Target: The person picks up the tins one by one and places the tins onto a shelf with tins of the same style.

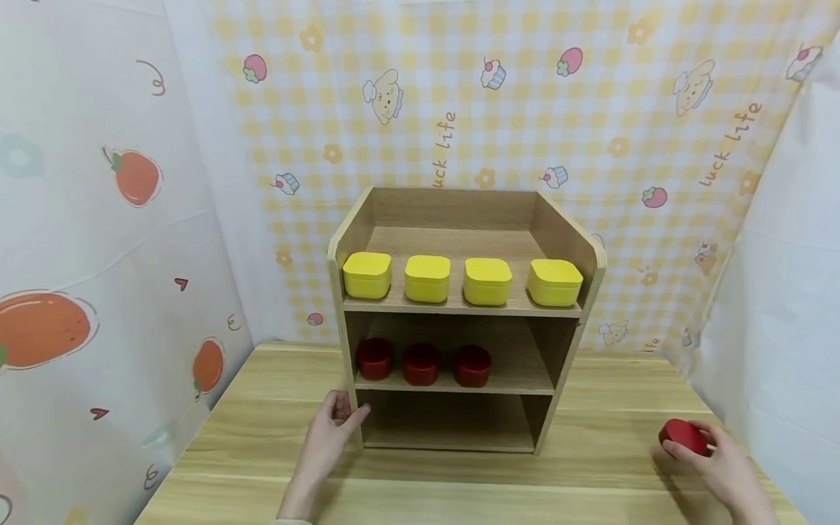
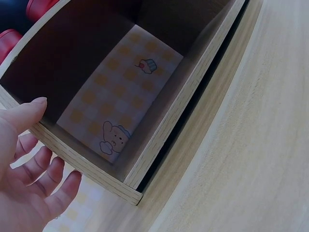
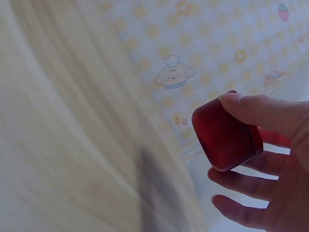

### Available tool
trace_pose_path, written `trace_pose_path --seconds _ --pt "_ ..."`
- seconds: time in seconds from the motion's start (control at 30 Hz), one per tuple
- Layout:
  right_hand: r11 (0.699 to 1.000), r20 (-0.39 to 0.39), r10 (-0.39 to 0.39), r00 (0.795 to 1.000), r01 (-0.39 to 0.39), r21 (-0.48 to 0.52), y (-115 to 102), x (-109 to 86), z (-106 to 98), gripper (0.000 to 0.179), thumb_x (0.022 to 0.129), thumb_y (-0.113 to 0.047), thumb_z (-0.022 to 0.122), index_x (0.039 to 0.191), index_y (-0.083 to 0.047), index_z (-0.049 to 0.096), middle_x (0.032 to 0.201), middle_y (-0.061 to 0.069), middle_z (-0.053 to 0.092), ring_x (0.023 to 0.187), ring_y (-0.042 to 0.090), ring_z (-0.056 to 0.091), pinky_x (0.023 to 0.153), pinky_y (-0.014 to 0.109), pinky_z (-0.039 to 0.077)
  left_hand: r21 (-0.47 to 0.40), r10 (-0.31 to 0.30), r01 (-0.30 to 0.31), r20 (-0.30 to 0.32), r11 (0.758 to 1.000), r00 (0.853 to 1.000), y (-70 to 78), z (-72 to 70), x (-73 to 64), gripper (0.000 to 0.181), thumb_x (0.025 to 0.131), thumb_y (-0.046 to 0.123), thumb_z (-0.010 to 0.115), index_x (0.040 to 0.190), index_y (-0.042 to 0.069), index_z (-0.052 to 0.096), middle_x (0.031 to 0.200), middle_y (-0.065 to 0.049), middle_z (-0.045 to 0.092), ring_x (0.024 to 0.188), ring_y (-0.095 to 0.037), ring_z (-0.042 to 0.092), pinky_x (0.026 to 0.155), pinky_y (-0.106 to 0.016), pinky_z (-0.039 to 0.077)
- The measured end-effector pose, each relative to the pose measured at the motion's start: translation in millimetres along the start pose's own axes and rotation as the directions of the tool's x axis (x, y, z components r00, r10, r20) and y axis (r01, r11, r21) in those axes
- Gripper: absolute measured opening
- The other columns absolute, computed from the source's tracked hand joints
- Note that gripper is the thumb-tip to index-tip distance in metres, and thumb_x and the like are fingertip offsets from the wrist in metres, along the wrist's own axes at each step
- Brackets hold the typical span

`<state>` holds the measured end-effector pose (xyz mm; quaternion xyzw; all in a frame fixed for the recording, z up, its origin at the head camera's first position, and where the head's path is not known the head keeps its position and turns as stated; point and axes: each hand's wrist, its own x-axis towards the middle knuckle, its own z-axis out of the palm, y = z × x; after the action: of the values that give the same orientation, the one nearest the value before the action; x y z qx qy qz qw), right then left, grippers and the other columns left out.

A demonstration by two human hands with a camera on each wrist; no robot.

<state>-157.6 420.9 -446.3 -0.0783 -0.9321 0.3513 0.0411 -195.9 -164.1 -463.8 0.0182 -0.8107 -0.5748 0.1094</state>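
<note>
At the lower left edge of a three-tier wooden shelf [image 1: 453, 310], my left hand [image 1: 330, 430] grips the side panel. In the left wrist view the thumb lies on the panel's inner side and the other fingers [image 2: 43, 169] are outside it. Over on the right, my right hand [image 1: 718, 463] holds a small red box [image 1: 684, 436] above the table. The right wrist view has this red box [image 3: 224, 133] tilted between thumb and fingers. A row of three red boxes [image 1: 421, 364] stands on the shelf's middle tier, its right end bare.
Several yellow boxes [image 1: 427, 278] with rounded corners line the front of the top tier. The shelf stands on a wood-grain table [image 1: 604, 430]. Behind it hangs a yellow checked cloth [image 1: 420, 95], with white cloths [image 1: 787, 292] at both sides.
</note>
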Motion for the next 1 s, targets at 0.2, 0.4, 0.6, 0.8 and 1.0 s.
trace_pose_path --seconds 0.2,0.4,0.6,0.8,1.0 --pt "1.000 -0.072 0.012 0.997 -0.013 -0.007 -11.0 -6.4 -8.9 0.077 0.092 -0.039 0.068 0.138 0.011 0.032 0.131 0.043 0.038 0.104 0.049 0.054 0.062 0.031 0.046 0.012 0.001 -0.001 0.004 1.000 1.000 2.8 -0.1 0.3 0.035 0.087 0.030 0.076 0.101 0.009 0.053 0.094 -0.004 0.052 0.090 -0.016 0.050 0.079 -0.028 0.046" --pt "0.999 -0.079 0.014 0.997 -0.017 -0.033 -32.0 -10.0 -18.6 0.083 0.093 -0.045 0.065 0.142 0.010 0.028 0.136 0.039 0.036 0.113 0.054 0.045 0.064 0.034 0.043 0.007 0.001 -0.001 0.005 1.000 1.000 3.1 -1.5 -0.4 0.036 0.087 0.030 0.076 0.104 0.008 0.053 0.098 -0.004 0.053 0.093 -0.016 0.050 0.080 -0.027 0.047" --pt "1.000 -0.093 -0.005 0.996 0.002 -0.028 -50.2 -11.8 -22.6 0.087 0.092 -0.049 0.064 0.143 0.010 0.028 0.137 0.038 0.037 0.113 0.052 0.045 0.063 0.034 0.045 -0.001 0.002 -0.002 -0.002 1.000 1.000 3.1 -2.2 -2.6 0.036 0.087 0.030 0.076 0.102 0.008 0.052 0.097 -0.005 0.052 0.092 -0.016 0.049 0.080 -0.026 0.046" --pt "0.998 -0.129 -0.057 0.990 0.051 -0.048 -63.1 -16.7 -22.4 0.086 0.090 -0.047 0.068 0.144 0.009 0.031 0.133 0.036 0.043 0.098 0.036 0.059 0.060 0.032 0.045 -0.006 -0.005 0.005 -0.015 1.000 1.000 1.8 -2.3 -2.7 0.035 0.086 0.029 0.076 0.102 0.008 0.053 0.096 -0.005 0.052 0.092 -0.018 0.050 0.080 -0.026 0.047" --pt "0.991 -0.165 -0.121 0.979 0.111 -0.071 -76.5 -21.6 -20.1 0.080 0.090 -0.044 0.069 0.141 0.008 0.035 0.126 0.036 0.048 0.095 0.045 0.061 0.058 0.030 0.046 0.012 -0.004 0.004 -0.013 1.000 1.000 -0.1 -0.9 -0.7 0.035 0.086 0.031 0.077 0.101 0.010 0.053 0.094 -0.005 0.052 0.090 -0.018 0.050 0.078 -0.027 0.046"
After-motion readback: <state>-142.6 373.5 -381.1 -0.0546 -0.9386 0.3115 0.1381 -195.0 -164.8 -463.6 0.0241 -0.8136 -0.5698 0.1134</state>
